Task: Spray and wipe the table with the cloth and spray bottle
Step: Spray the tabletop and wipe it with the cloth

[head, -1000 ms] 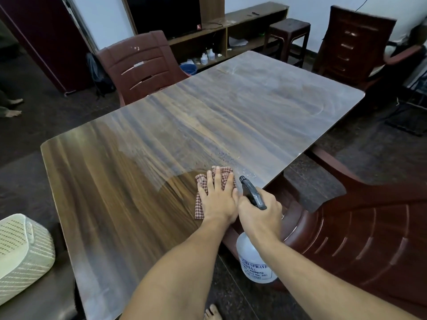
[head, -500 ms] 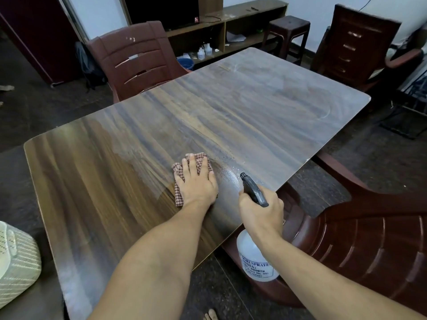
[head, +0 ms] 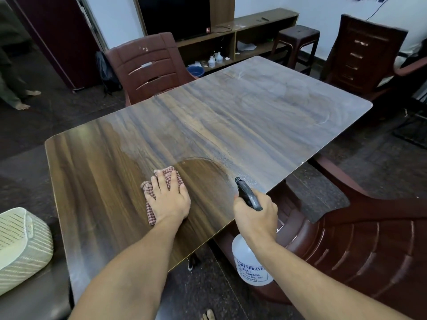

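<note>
- The left hand (head: pixel 169 202) is lying palm down on a red-and-white checked cloth (head: pixel 166 170). Its fingers are straight and slightly spread, pressing the cloth flat onto the wooden table (head: pixel 254 116). The bare forearm is reaching in from the bottom of the view.
- The cloth is sitting on the tabletop close to the near edge, left of the middle. Most of it is hiding under the hand, with bits showing past the fingertips and beside the wrist.
- The right hand (head: pixel 254 218) is gripping the spray bottle (head: pixel 250 266) at its neck, fingers curled round it under the dark trigger head (whether a finger is resting on the trigger cannot be told).
- The bottle is hanging just off the table's near edge, not touching it. Its long axis is running roughly upright and leaning, with the white body below the hand and the dark nozzle pointing up and away over the tabletop.
- Fine droplets (head: pixel 248 180) are lying on the wood just beyond the nozzle, and a darker curved patch is showing to the right of the cloth.
- A wide stretch of wood grain is running from the cloth to the far and right edges, ending in rounded corners.
- A brown chair (head: pixel 369 245) is standing against the near edge under the right arm, another chair (head: pixel 150 65) is standing at the far side, and a pale woven basket (head: pixel 23 248) is sitting near the table's left end.
</note>
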